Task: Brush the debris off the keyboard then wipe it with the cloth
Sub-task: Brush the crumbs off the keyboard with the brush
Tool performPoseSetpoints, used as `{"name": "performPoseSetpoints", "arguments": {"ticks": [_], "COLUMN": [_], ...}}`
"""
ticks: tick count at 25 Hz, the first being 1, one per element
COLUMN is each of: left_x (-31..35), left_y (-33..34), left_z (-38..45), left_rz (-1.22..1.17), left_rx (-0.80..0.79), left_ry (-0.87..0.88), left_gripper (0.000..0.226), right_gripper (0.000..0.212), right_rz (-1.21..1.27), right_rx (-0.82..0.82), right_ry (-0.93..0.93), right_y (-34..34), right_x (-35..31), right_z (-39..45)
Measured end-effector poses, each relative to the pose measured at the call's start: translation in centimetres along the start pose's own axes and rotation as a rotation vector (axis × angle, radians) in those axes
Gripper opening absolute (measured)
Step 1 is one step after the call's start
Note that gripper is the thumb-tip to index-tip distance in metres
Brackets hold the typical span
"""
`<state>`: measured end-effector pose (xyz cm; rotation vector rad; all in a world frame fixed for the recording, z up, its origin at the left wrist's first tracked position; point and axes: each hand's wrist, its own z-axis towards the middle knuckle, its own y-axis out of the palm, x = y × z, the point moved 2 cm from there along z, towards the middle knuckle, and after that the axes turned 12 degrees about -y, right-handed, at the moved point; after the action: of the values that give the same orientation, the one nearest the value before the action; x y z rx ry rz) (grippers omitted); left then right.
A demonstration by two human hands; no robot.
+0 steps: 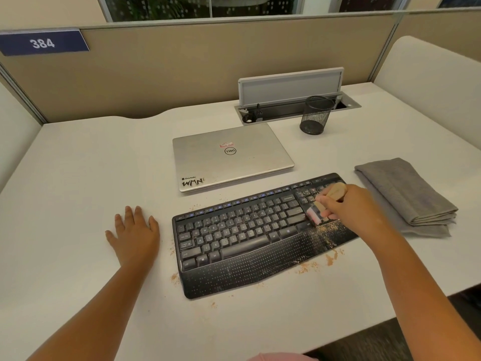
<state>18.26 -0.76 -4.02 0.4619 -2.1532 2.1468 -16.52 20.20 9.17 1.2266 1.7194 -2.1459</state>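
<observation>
A black keyboard [244, 235] lies slanted on the white desk [78, 178]. Tan debris [325, 230] is strewn over its right palm rest and on the desk around its front edge. My right hand [351, 204] grips a wooden-handled brush [326, 201], whose bristles touch the keys just left of the number pad. My left hand [134, 231] rests flat on the desk, left of the keyboard, fingers spread. A folded grey cloth [406, 194] lies to the right of the keyboard.
A shut silver laptop [231, 157] sits just behind the keyboard. A black mesh pen cup [316, 115] stands by an open cable hatch [291, 97] at the back. Beige partitions wall the desk; its front edge drops off at the right.
</observation>
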Motion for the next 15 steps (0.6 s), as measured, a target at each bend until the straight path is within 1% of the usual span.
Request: {"name": "performPoseSetpoints", "arguments": {"ticks": [4, 8, 12, 15], "left_x": [0.1, 0.0, 0.0, 0.0], "left_y": [-0.1, 0.0, 0.1, 0.2], "left_z": [0.0, 0.0, 0.0, 0.1], "left_rz": [0.0, 0.01, 0.011, 0.002], "left_rx": [-0.001, 0.003, 0.005, -0.001], "left_ry": [0.001, 0.004, 0.002, 0.001], "left_gripper": [0.055, 0.055, 0.055, 0.056], "right_gripper": [0.01, 0.015, 0.009, 0.006], "right_rz": [-0.032, -0.033, 0.02, 0.062], "right_rx": [-0.095, -0.024, -0.097, -0.008], "right_ry": [0.004, 0.003, -0.013, -0.026], "right_y": [0.7, 0.3, 1.1, 0.3], "right_x": [-0.2, 0.2, -0.8, -1.0], "right_z": [-0.4, 0.0, -0.5, -0.3]}}
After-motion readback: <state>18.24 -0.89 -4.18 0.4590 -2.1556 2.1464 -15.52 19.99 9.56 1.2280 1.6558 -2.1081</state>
